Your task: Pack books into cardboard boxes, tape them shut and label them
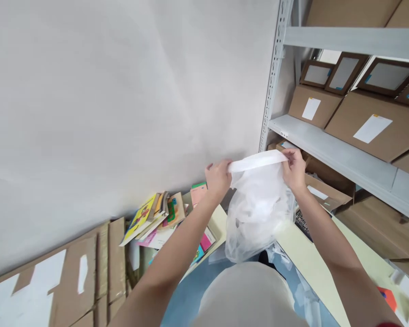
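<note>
A translucent white plastic bag (259,209) hangs in front of me, its top edge folded into a band and stretched between my hands. My left hand (219,179) pinches the left end of that band. At the right end, my right hand (294,169) grips the same edge between thumb and fingers. Crumpled white, see-through material shows inside the bag or in its layers; I cannot make out what it is. The bag's bottom hangs just beyond the pale rounded shape of my clothing (252,295).
Several books (157,218) lie piled on a pale table at left, beside flattened cardboard (78,268). A metal shelf (327,141) at right carries cardboard boxes (371,122). A keyboard (303,225) sits on the right-hand table (347,254). White scraps lie on the blue floor (187,299).
</note>
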`<state>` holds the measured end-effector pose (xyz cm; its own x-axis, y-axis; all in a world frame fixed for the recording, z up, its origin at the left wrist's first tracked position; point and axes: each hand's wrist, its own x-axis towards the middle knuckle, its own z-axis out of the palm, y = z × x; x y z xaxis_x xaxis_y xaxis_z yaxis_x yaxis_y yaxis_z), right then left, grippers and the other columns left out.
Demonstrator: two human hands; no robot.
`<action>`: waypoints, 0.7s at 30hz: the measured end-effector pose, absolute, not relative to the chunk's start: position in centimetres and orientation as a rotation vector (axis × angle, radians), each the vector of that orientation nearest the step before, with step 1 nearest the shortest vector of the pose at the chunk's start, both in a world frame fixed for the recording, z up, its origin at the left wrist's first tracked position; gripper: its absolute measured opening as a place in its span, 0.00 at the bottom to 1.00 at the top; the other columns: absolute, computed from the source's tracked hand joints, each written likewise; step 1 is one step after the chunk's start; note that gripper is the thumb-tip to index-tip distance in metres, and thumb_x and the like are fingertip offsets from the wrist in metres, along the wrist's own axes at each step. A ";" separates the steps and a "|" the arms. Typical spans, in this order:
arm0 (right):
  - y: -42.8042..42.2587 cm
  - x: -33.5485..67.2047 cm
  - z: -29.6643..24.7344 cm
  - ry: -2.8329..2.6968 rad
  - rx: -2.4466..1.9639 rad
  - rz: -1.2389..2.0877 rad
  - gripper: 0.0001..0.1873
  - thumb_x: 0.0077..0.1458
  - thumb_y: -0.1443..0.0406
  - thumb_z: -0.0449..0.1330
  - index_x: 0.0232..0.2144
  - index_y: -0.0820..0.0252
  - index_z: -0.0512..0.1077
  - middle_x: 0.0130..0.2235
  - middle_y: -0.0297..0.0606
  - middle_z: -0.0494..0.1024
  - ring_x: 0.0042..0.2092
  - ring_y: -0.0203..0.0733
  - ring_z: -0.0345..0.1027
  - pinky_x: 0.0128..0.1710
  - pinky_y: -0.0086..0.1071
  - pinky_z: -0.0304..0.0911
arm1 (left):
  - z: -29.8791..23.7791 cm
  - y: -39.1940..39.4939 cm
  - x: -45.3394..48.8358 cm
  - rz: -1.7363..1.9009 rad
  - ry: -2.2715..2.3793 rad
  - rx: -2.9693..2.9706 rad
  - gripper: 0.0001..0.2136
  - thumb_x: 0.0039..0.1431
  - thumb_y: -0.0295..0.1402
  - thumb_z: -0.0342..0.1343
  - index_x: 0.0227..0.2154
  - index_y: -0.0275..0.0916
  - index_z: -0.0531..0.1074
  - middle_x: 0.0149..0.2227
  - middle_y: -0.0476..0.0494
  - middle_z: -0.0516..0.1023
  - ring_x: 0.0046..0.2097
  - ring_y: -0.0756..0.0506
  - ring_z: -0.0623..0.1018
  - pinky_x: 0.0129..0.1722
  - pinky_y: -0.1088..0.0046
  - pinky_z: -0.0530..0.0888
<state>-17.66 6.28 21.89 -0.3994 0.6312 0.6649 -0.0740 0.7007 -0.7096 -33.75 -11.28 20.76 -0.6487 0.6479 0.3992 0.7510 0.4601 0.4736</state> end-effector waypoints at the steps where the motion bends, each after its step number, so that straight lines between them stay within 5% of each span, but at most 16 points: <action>1: 5.9 -17.4 22.0 -1.850 -0.456 0.804 0.07 0.55 0.64 0.56 0.38 0.55 0.68 0.37 0.36 0.76 0.39 0.40 0.71 0.41 0.35 0.67 | 21.6 -11.9 -34.5 -0.990 -2.505 -1.219 0.22 0.49 0.17 0.47 0.45 0.40 0.74 0.45 0.41 0.83 0.48 0.39 0.79 0.58 0.55 0.65; 9: 3.6 -14.7 20.8 -2.001 -0.663 0.585 0.08 0.56 0.61 0.55 0.36 0.57 0.71 0.39 0.42 0.76 0.42 0.48 0.72 0.46 0.46 0.68 | 25.9 -16.3 -38.2 -1.189 -2.283 -1.109 0.19 0.52 0.17 0.49 0.45 0.40 0.72 0.47 0.41 0.82 0.52 0.39 0.79 0.58 0.55 0.65; 15: -2.6 -13.9 24.1 -2.206 -0.406 0.444 0.42 0.44 0.53 0.71 0.59 0.55 0.63 0.64 0.49 0.63 0.66 0.60 0.55 0.62 0.55 0.56 | 26.9 -15.0 -33.8 -1.054 -2.020 -1.575 0.13 0.60 0.25 0.47 0.43 0.40 0.74 0.40 0.47 0.83 0.46 0.42 0.81 0.64 0.48 0.54; 18: -4.9 -13.9 25.4 -2.150 -0.432 0.479 0.34 0.50 0.55 0.67 0.58 0.53 0.64 0.55 0.44 0.75 0.58 0.56 0.67 0.57 0.51 0.63 | 27.6 -14.0 -29.9 -1.048 -1.874 -1.758 0.16 0.62 0.27 0.49 0.51 0.42 0.71 0.46 0.45 0.81 0.52 0.41 0.78 0.66 0.47 0.48; 21: -4.6 -12.2 24.9 -1.888 -0.656 0.535 0.14 0.55 0.59 0.61 0.45 0.54 0.71 0.40 0.38 0.79 0.43 0.48 0.75 0.45 0.42 0.70 | 27.3 -13.3 -26.7 -1.197 -1.903 -1.581 0.28 0.59 0.37 0.58 0.62 0.42 0.61 0.63 0.34 0.67 0.68 0.32 0.61 0.66 0.44 0.44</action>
<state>-12.21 -4.65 24.88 -0.3294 0.6546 0.6804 0.2004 0.7527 -0.6272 -26.71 -13.33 27.34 -0.2874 0.5996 0.7470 0.9330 -0.0013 0.3600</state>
